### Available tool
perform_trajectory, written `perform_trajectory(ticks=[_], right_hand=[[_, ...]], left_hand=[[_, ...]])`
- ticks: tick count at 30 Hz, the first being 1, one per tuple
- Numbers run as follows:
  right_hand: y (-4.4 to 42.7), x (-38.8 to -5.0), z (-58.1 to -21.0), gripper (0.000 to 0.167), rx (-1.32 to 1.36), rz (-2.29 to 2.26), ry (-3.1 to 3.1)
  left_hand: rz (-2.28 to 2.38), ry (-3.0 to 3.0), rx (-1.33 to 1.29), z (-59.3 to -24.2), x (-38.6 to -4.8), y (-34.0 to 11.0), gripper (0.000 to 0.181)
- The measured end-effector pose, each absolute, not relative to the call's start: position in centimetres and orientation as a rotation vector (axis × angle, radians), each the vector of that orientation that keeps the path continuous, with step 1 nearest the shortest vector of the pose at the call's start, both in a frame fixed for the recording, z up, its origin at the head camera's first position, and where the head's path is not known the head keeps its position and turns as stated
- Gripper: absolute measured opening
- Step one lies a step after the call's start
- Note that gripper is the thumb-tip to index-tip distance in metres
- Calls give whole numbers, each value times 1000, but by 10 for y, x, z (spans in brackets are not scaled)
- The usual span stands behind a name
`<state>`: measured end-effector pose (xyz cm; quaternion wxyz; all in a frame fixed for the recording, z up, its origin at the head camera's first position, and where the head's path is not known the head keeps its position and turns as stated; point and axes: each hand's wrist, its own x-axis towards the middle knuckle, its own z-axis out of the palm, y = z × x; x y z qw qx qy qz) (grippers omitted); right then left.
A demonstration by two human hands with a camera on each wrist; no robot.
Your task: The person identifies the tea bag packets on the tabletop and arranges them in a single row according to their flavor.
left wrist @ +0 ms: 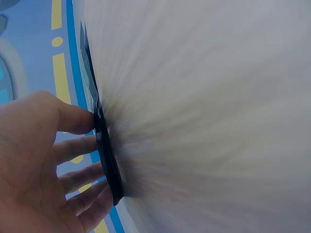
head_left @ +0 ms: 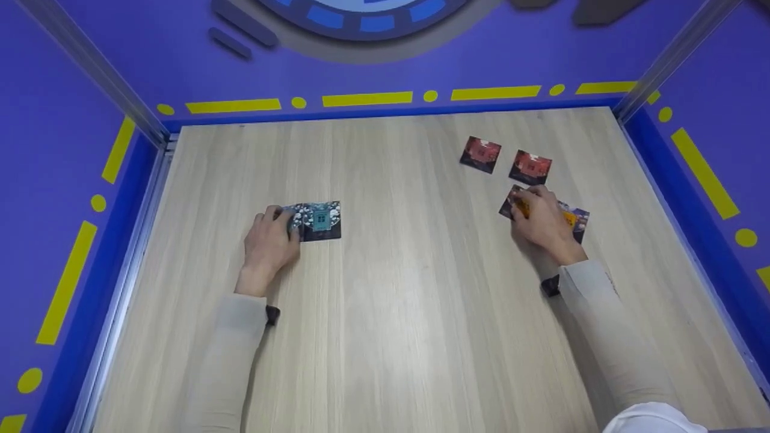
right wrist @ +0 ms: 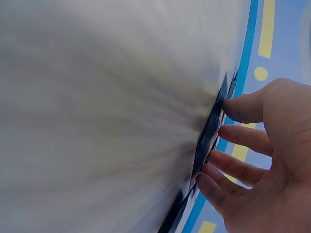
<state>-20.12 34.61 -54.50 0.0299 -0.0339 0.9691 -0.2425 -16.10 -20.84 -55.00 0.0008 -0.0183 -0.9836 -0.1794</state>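
In the head view my left hand [head_left: 269,242] rests at the left end of two small square teal-and-black packets. The right-hand packet [head_left: 322,221] shows a teal label; the other is mostly hidden under the fingers. The left wrist view shows the thumb and gently bent fingers [left wrist: 80,177] touching a dark packet [left wrist: 108,160] on the table. Over on the right, my right hand [head_left: 544,224] lies across orange-and-dark packets [head_left: 580,224], covering most of them. Its thumb and spread fingers touch a dark packet [right wrist: 210,128] in the right wrist view.
Two red-and-black square packets [head_left: 480,154] [head_left: 530,167] lie beyond my right hand. The pale wooden table [head_left: 391,288] is bounded by blue-purple panels [head_left: 385,72] with yellow markings and metal edge rails [head_left: 135,258].
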Motion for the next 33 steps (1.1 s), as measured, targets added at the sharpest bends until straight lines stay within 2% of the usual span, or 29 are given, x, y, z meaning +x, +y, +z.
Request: perform_trajectory(ticks=[33], right_hand=[[298,-209,-549,42,-306,-797,2994]], left_hand=[[-544,-3101,-50,-550,-162,-208,49]])
